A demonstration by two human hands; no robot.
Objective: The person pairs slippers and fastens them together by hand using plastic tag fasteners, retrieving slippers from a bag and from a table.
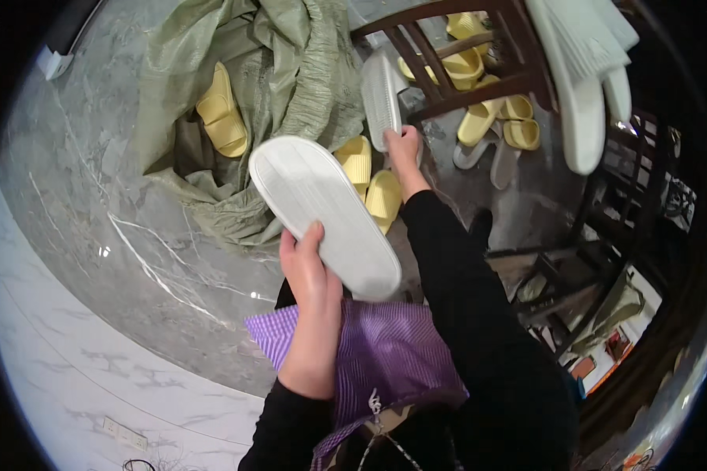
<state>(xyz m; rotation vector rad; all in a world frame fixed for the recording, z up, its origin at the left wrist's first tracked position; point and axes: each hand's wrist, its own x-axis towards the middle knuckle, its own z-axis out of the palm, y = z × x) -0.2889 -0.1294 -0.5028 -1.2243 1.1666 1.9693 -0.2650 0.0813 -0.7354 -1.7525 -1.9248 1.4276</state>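
Note:
My left hand (308, 271) grips a white slipper (330, 212) by its edge, with the pale sole turned up toward me. Farther off and to the right, my right hand (404, 153) is closed on a second whitish slipper (380, 94), held upright by its lower end beside a dark wooden chair (538, 59). Partly behind the left slipper, a ribbed yellow slipper (353, 161) and another yellow slipper (384, 198) show. One more yellow slipper (224, 122) lies on an olive woven sack (306, 78) on the floor.
Several yellow slippers (479, 122) and grey ones (504, 165) lie under and beside the chair. Large pale slippers (583, 118) stick out at the upper right. Dark wooden furniture (605, 204) stands to the right. Purple striped cloth (389, 345) covers my lap.

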